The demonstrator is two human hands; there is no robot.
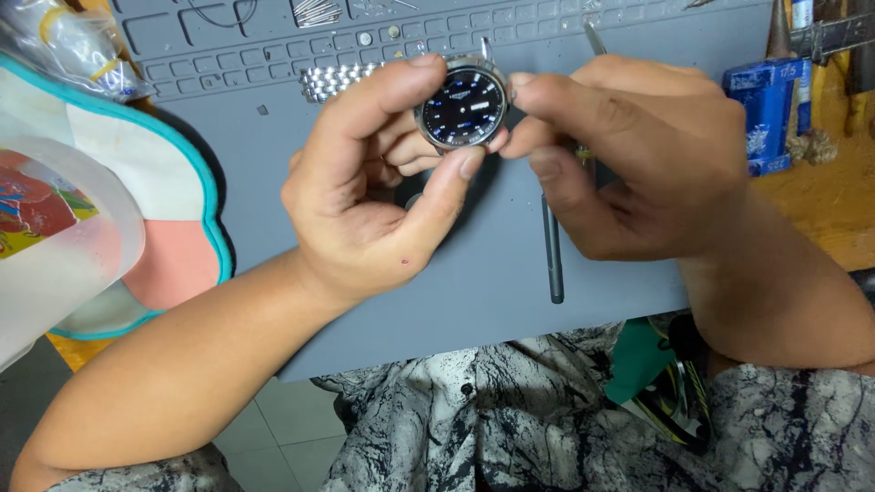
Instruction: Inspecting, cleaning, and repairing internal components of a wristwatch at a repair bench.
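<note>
Up above the grey mat (pixel 474 273), the watch (pixel 463 107) sits dial-up, pinched at its rim between the left hand's (pixel 365 196) thumb and forefinger, its metal band (pixel 335 80) trailing off to the left. Just beside it, the right hand (pixel 629 155) nips the case's right edge with 2 fingertips. Below lies a dark rod (pixel 552 251); a blue tool (pixel 764 114) sits well right, a clear plastic jug (pixel 55 246) far left.

The watch (pixel 463 107) has a black face with blue marks, the mat (pixel 510 282) is grey, the shirt (pixel 510 419) marbled black-and-white.
</note>
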